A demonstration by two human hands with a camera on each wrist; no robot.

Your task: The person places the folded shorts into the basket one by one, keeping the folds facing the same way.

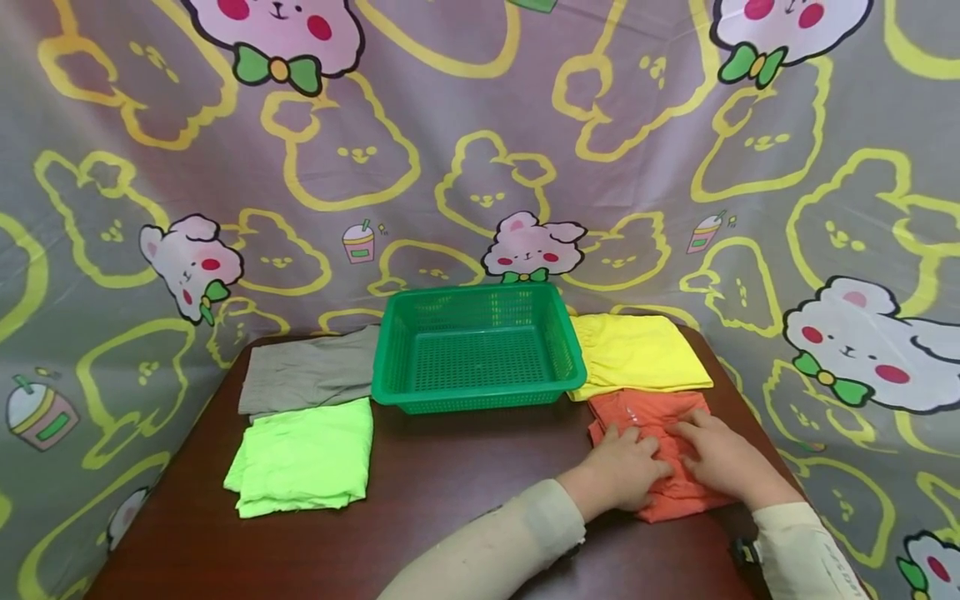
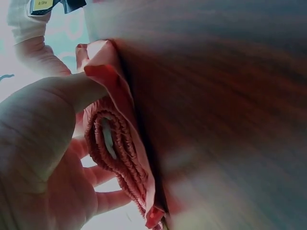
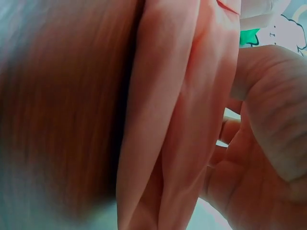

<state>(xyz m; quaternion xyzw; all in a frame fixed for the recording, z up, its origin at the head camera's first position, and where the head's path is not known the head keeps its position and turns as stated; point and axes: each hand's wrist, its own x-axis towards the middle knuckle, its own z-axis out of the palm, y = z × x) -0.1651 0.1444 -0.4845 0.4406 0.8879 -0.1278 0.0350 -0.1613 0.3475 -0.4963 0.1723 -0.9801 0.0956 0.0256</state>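
Note:
On the right side of the table lies a folded orange garment [image 1: 630,410], its gathered, elastic-looking edge [image 2: 112,143] rolled in layers in the left wrist view. My left hand [image 1: 621,471] rests on its near left part with fingers spread and slightly bent. The left thumb [image 2: 81,88] touches a fold, its tip partly hidden by cloth. Farther right, my right hand [image 1: 723,454] lies over the garment's right side, fingertips on top. In the right wrist view, the right thumb [image 3: 254,67] meets the side of the smooth orange layers [image 3: 192,110].
A green plastic basket [image 1: 480,388] stands at the back middle of the brown table [image 1: 465,475]. Yellow folded cloth [image 1: 645,354] lies behind the orange garment. Grey cloth [image 1: 307,371] and neon green cloth [image 1: 307,458] lie at left. A patterned curtain [image 1: 420,192] surrounds the table.

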